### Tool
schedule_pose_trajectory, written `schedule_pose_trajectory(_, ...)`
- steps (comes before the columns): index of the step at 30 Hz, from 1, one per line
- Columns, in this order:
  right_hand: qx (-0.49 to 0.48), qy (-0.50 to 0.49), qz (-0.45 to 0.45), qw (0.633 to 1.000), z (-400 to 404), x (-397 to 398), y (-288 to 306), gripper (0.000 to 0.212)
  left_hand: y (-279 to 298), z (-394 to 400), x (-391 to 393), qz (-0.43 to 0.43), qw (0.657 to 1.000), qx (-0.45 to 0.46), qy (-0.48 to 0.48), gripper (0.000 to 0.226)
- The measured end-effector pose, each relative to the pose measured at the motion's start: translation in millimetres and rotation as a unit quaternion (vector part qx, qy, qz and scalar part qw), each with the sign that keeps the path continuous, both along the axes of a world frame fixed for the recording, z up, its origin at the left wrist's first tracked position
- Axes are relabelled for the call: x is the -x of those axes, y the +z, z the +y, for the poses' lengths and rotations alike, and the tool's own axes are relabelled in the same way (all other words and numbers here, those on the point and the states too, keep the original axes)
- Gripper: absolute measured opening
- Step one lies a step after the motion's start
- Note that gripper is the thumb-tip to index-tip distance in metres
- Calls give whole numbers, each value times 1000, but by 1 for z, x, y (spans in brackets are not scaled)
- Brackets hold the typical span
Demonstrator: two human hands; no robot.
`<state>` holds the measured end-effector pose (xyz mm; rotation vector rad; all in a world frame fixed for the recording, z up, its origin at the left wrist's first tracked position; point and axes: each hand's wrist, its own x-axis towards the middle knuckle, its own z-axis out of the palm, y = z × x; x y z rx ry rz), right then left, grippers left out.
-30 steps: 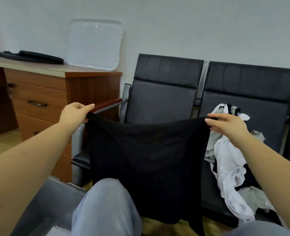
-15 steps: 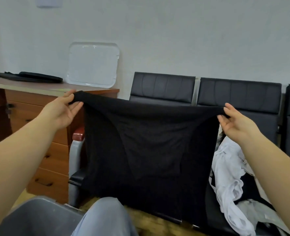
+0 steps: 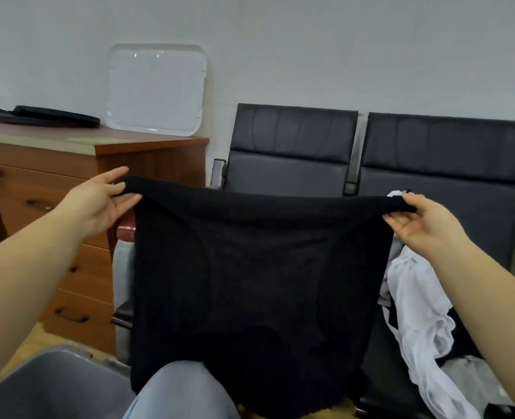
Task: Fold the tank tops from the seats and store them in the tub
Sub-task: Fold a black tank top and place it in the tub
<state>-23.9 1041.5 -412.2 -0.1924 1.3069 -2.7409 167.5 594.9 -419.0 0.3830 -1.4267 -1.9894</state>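
Observation:
A black tank top [image 3: 259, 285] hangs stretched out in front of me, doubled over so its armholes show through the cloth. My left hand [image 3: 99, 204] pinches its upper left corner and my right hand [image 3: 422, 222] pinches its upper right corner. The cloth's lower edge reaches my knee [image 3: 183, 391]. A heap of white, grey and black tops [image 3: 425, 322] lies on the right-hand black seat [image 3: 443, 182]. The grey tub [image 3: 44, 385] stands at the lower left, partly cut off by the frame.
A second black seat [image 3: 289, 158] is behind the held top. A wooden drawer cabinet [image 3: 69, 182] stands to the left, with a white tray [image 3: 156, 89] leaning on the wall and a dark flat item [image 3: 44, 116] on top.
Both hands lifted the black top up and spread it wider a second ago; since half a second ago they have come slightly lower and the fold stays taut.

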Motion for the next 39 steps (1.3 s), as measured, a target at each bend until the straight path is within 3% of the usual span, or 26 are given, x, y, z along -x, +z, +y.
schedule_pose_trajectory(14, -62, -11, -70, 996, -77, 126, -58, 21, -74, -61, 130, -86, 995, -11, 48, 57)
schedule_pose_trajectory(24, -79, -27, -83, 993, -121, 191, -77, 21, -93, -104, 206, -86, 994, -11, 70, 61)
schedule_pose_trajectory(34, -89, -31, -152, 984, -91, 170, -117, 13, -126, -91, 181, -88, 993, -67, 41, 56)
schedule_pose_trajectory(39, -132, -20, -185, 974, -65, 131, -142, 15, -144, -80, 132, -140, 988, -70, -12, 50)
